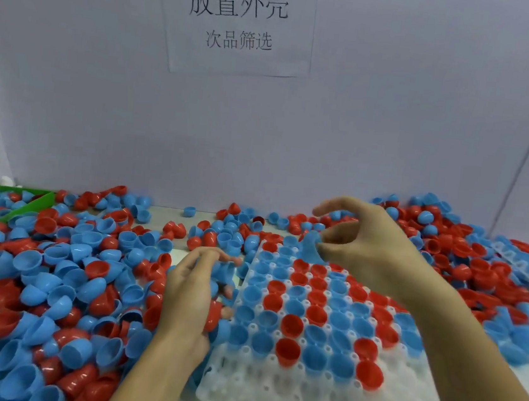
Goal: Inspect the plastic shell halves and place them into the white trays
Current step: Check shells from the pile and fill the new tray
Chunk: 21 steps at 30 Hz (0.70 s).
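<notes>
Step in hand, by judgement: seat blue shell half (310,246) into free cell at 12 o'clock end of white tray (316,400); set it cup-up like its neighbours, check rim for flaws first, press only till seated

Right hand (373,249): thumb and fingertips pinch blue shell half above tray far rows; index raised, loosely curved

Left hand (191,294): curled round a few shells, red and blue, at 9 o'clock of tray, over loose pile (50,275) on counter (182,248)

Tray near rows at 6 o'clock unfilled; blur hides rim detail

Red and blue shell halves (51,262) heaped loose — others seated in white tray (267,395).
</notes>
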Motion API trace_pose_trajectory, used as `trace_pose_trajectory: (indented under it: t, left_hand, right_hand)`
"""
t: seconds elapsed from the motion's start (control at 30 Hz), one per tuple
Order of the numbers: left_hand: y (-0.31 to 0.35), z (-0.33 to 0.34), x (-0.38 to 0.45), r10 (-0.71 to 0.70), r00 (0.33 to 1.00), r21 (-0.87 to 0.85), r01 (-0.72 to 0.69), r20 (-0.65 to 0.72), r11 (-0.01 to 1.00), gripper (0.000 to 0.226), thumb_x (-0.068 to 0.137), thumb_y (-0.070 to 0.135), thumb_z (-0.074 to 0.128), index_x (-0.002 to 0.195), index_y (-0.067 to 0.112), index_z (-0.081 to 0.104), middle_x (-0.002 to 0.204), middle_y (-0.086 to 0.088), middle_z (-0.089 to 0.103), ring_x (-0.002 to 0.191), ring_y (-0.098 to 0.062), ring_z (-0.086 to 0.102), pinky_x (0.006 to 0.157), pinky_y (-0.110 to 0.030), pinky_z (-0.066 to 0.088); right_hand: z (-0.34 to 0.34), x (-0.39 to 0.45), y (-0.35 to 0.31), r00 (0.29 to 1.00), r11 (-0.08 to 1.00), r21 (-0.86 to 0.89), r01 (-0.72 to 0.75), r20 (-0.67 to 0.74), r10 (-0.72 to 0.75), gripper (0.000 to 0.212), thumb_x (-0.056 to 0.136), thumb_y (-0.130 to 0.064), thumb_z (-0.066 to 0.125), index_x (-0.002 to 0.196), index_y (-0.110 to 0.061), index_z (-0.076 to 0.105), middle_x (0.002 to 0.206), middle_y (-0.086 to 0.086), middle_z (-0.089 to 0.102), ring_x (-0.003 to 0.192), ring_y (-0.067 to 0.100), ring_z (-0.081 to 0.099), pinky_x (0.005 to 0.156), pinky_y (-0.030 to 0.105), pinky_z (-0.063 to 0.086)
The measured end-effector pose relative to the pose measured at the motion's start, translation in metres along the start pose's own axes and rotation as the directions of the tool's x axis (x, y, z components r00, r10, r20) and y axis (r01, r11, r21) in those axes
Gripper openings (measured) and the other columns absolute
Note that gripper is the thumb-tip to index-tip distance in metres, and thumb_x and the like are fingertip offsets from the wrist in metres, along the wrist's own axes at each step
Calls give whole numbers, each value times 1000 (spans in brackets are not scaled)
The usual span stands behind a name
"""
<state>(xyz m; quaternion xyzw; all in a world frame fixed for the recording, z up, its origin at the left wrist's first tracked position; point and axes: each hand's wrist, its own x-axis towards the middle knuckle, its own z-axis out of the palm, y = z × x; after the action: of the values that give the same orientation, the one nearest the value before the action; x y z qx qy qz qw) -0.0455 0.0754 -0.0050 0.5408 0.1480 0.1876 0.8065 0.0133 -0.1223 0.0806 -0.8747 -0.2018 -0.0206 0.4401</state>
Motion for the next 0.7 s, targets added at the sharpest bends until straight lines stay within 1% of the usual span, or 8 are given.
trace_pose_trajectory:
  t: [0.1, 0.2, 0.27, 0.33, 0.4, 0.43, 0.57, 0.7]
  left_hand:
    - [-3, 3, -2, -11, 1000, -8, 11, 21, 1000, 19, 94, 16, 58, 78, 16, 68, 96, -9, 76, 51, -13, 50, 37, -22, 35]
    - [-3, 6, -4, -43, 998, -44, 45, 39, 998, 15, 92, 17, 59, 80, 15, 67, 94, -9, 76, 49, -12, 50, 36, -21, 34]
    - [-2, 7, -6, -90, 994, -91, 95, 58, 991, 12, 91, 21, 59, 83, 13, 64, 90, -9, 74, 49, -11, 50, 34, -21, 34]
    - [0, 9, -7, -134, 987, -148, 146, 85, 978, 20, 90, 23, 58, 74, 16, 67, 87, -7, 74, 49, -10, 50, 33, -20, 33]
    - [1, 11, -9, -167, 980, -185, 184, 104, 965, 33, 90, 24, 56, 60, 21, 69, 86, -5, 74, 48, -10, 50, 33, -19, 33]
    - [2, 12, -10, -173, 979, -194, 192, 111, 962, 35, 91, 24, 56, 58, 21, 68, 86, -5, 74, 48, -10, 49, 33, -18, 32]
    - [6, 22, -17, -189, 975, -176, 208, 119, 962, 24, 92, 23, 54, 70, 18, 60, 86, -6, 74, 50, -11, 47, 33, -18, 31]
    - [21, 47, -19, -186, 972, -145, 207, 145, 967, 21, 92, 21, 54, 71, 16, 57, 77, -4, 71, 48, -11, 47, 33, -18, 32]
  right_hand:
    - [-40, -17, 19, 997, 944, -326, -49, 37, 65, 33, 77, -15, 83, 92, -36, 63, 79, -11, 74, 68, 2, 70, 62, 21, 57]
    - [-53, -37, 40, 977, 856, -491, -159, 44, 207, 29, 73, -17, 87, 81, -32, 64, 78, -12, 72, 68, 1, 68, 59, 17, 53]
    - [-50, -45, 50, 959, 815, -544, -199, 64, 276, 25, 71, -17, 89, 75, -27, 66, 74, -10, 71, 66, 3, 67, 54, 16, 50]
    - [-45, -47, 54, 933, 776, -590, -225, 100, 346, 23, 70, -16, 89, 73, -23, 68, 72, -9, 71, 64, 5, 67, 52, 15, 50]
    - [-38, -48, 55, 899, 729, -637, -250, 127, 419, 21, 71, -15, 89, 73, -22, 69, 74, -8, 71, 69, 9, 67, 62, 22, 58]
    - [-35, -48, 55, 885, 702, -664, -257, 130, 448, 20, 71, -15, 88, 73, -23, 69, 76, -8, 71, 72, 11, 67, 69, 29, 61]
    - [-22, -48, 55, 852, 636, -726, -261, 136, 505, 20, 71, -16, 88, 75, -23, 70, 86, -6, 69, 81, 14, 63, 79, 34, 59]
    - [-17, -46, 57, 851, 616, -742, -264, 122, 511, 22, 71, -12, 86, 86, -22, 73, 91, -3, 69, 88, 19, 64, 84, 38, 59]
